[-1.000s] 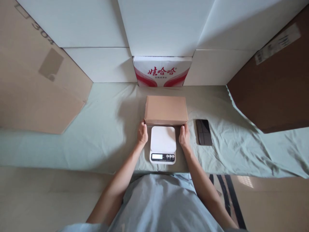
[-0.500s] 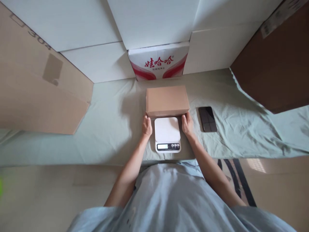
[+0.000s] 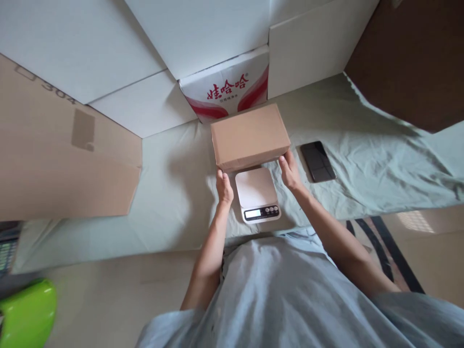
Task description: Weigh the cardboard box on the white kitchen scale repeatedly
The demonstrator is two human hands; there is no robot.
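Both hands, left hand (image 3: 224,187) and right hand (image 3: 289,170), grip the cardboard box (image 3: 250,137), fingertips hidden underneath.

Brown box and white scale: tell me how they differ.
The brown box is plain cardboard, held at its near corners by the left hand and right hand; the white scale is smaller, untouched, flat on the green cloth, with display and buttons. Both are rectangular.

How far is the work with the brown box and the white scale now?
Done: the white scale sits on the green cloth, its platform bare. In hand: the left hand and right hand grip the near corners of the brown box, which appears raised above the scale's far edge. Left: the box does not yet rest on the platform.
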